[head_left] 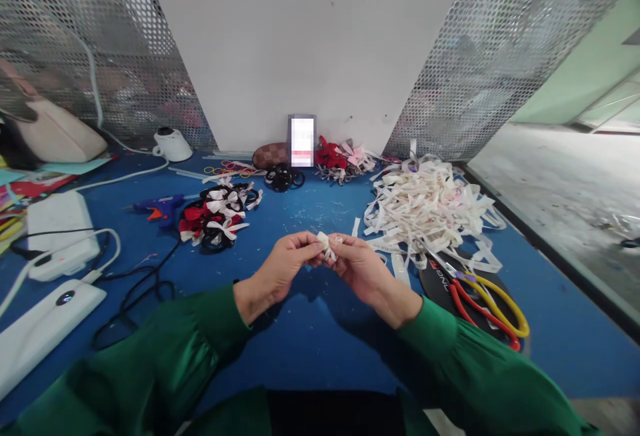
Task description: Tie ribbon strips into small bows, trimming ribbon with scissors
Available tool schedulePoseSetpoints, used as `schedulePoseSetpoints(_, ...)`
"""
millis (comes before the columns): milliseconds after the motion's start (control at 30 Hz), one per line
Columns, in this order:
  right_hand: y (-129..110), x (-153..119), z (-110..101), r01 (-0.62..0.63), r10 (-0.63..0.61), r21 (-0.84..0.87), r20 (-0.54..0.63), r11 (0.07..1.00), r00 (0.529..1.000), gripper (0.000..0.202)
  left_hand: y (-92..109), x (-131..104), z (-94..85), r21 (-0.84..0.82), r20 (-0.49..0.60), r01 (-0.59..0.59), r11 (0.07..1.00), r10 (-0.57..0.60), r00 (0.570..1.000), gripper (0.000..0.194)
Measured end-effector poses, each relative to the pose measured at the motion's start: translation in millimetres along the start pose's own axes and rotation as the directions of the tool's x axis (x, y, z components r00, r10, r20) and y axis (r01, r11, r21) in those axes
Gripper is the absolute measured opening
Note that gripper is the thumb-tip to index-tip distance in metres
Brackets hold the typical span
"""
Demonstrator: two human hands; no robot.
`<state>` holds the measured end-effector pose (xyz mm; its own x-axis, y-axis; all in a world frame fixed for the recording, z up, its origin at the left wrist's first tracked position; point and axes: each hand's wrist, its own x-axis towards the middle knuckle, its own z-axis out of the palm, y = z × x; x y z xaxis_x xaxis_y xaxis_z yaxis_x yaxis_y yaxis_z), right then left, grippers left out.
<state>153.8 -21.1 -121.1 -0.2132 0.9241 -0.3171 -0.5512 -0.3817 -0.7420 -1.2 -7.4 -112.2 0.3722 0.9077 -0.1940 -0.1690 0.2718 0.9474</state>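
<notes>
Over the middle of the blue table, my left hand (295, 254) and my right hand (359, 264) meet, both closed in a pinch. Between their fingertips is a small white ribbon bow (327, 244), gripped from both sides and partly covered by the fingers. Right of my hands lies a big heap of loose white ribbon strips (430, 206). To the left sits a pile of finished-looking bows on black hair ties (217, 213), in red, white and black.
Scissors (487, 303) with red and yellow handles lie on a black pad at right. A blue glue gun (160, 208), cables and a white power strip (63, 233) occupy the left. Behind stand a lit phone (302, 143), red and pink bows (343, 156) and a white board (305, 56).
</notes>
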Motion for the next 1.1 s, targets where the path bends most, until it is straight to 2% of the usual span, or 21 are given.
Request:
schedulePoseSetpoints(100, -1.2, 0.7, -0.3, -0.032, 0.032, 0.042, 0.002, 0.999, 0.999, 0.032, -1.6, 1.0, -0.6, -0.070, 0.004, 0.027, 0.997, -0.027, 1.000, 0.024)
schedulePoseSetpoints(267, 0.6, 2.6, -2.2, 0.068, -0.071, -0.036, -0.064, 0.997, 0.995, 0.029, -6.7, 1.6, -2.3, -0.112, -0.018, 0.061, 0.992, -0.063, 0.998, 0.033)
schedulePoseSetpoints(400, 4.1, 3.7, -4.2, 0.117, -0.133, -0.128, -0.129, 0.985, 0.983, 0.030, -6.5, 0.5, -2.7, -0.092, -0.131, 0.046, 0.995, -0.057, 0.990, 0.045)
schedulePoseSetpoints(567, 6.0, 3.2, -4.1, 0.125, -0.151, -0.197, -0.122, 0.972, 0.981, 0.029, -5.2, 2.7, -2.3, 0.020, -0.233, 0.006, 1.000, -0.001, 0.972, 0.037)
schedulePoseSetpoints(733, 3.2, 2.9, -3.6, 0.171, -0.203, -0.207, -0.144, 0.963, 0.969, 0.030, -6.0, 6.1, -6.3, -0.003, -0.388, -0.036, 0.999, 0.033, 0.921, 0.042)
schedulePoseSetpoints(800, 3.6, 3.1, -3.9, 0.178, -0.212, -0.221, -0.141, 0.959, 0.967, 0.030, -5.2, 5.1, -6.4, -0.029, -0.383, -0.023, 0.999, 0.010, 0.924, 0.047)
schedulePoseSetpoints(933, 6.9, 2.4, -3.3, 0.188, -0.221, -0.289, -0.083, 0.939, 0.972, 0.026, -3.9, 1.0, -2.2, 0.054, -0.241, -0.012, 0.998, 0.025, 0.970, 0.038)
schedulePoseSetpoints(1033, 6.4, 1.3, -1.9, 0.195, -0.218, -0.354, -0.025, 0.915, 0.976, 0.026, -4.5, 0.5, -0.7, 0.111, -0.263, -0.057, 0.992, 0.085, 0.961, 0.025)
schedulePoseSetpoints(1100, 4.0, 1.3, -1.5, 0.224, -0.259, -0.386, -0.041, 0.895, 0.965, 0.027, -4.6, 1.5, -1.3, 0.102, -0.304, -0.072, 0.992, 0.100, 0.947, 0.022)
